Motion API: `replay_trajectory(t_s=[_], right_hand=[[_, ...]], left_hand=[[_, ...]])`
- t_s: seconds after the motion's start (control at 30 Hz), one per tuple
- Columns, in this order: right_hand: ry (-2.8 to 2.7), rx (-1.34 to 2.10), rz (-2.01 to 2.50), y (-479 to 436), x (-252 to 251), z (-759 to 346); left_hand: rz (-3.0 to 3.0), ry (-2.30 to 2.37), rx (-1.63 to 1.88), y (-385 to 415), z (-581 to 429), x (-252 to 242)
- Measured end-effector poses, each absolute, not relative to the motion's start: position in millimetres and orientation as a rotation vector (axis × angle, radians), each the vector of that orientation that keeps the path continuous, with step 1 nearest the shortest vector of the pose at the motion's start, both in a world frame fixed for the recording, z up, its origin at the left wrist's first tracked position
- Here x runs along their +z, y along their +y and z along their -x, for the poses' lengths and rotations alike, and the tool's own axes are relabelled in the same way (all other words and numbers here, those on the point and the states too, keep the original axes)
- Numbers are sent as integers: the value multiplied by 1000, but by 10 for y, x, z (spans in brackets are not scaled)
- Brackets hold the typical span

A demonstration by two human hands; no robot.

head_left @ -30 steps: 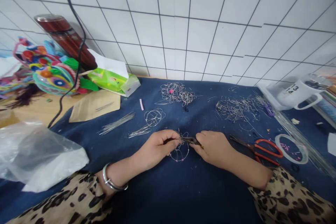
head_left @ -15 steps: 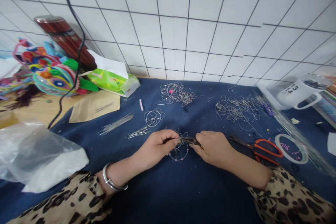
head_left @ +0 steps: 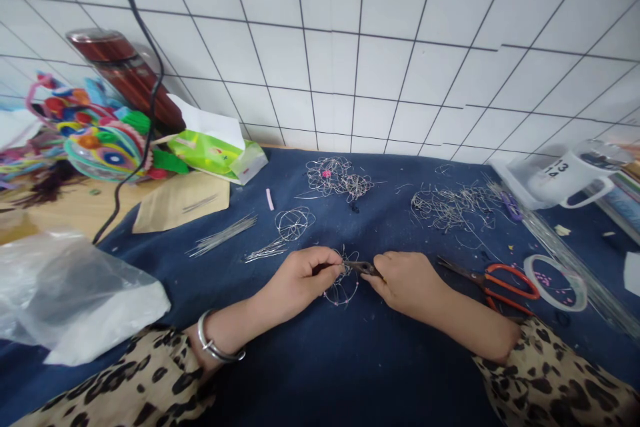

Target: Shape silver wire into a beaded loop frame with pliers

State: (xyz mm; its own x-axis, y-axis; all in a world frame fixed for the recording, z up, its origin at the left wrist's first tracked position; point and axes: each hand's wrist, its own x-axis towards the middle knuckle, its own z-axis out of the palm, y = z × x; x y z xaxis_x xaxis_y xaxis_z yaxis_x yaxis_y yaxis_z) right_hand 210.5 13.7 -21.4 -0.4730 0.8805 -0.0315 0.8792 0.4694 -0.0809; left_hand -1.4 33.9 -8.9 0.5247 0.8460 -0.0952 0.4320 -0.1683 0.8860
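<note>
Between my hands is a round wire ornament [head_left: 342, 293] of thin silvery loops with small pink beads on its rim. My left hand [head_left: 305, 277] pinches its upper left part between thumb and fingers. Closed around the handles of small dark pliers [head_left: 361, 267], my right hand [head_left: 407, 283] points the jaws leftward at the wire beside my left fingertips. Whether the jaws grip the wire is too small to tell. A second wire ring [head_left: 294, 223] lies beyond my left hand, with short cut wires [head_left: 266, 251] next to it.
Orange-handled scissors [head_left: 510, 281] and a clear round dish [head_left: 529, 273] of pink beads lie right of my right forearm. Tangled wire heaps [head_left: 330, 177] lie toward the wall. A white mug [head_left: 575, 180] stands at right, a plastic bag [head_left: 75, 287] at left, beneath a hanging black cable [head_left: 156, 90].
Almost nothing differs. Both hands keep their hold, and the pliers and beaded wire ornament have shifted only very slightly.
</note>
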Motion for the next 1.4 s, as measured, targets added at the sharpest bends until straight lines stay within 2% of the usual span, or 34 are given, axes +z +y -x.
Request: replay_trajectory(t_s=[1.0,1.4], right_hand=[[-2650,263,1624,130,-129,-2107],[-2616,190,1500,135,-190,-2123]], left_hand=[[-1748,1047,565,331,19,-82],[-2120,1001,782,293,38,-148]])
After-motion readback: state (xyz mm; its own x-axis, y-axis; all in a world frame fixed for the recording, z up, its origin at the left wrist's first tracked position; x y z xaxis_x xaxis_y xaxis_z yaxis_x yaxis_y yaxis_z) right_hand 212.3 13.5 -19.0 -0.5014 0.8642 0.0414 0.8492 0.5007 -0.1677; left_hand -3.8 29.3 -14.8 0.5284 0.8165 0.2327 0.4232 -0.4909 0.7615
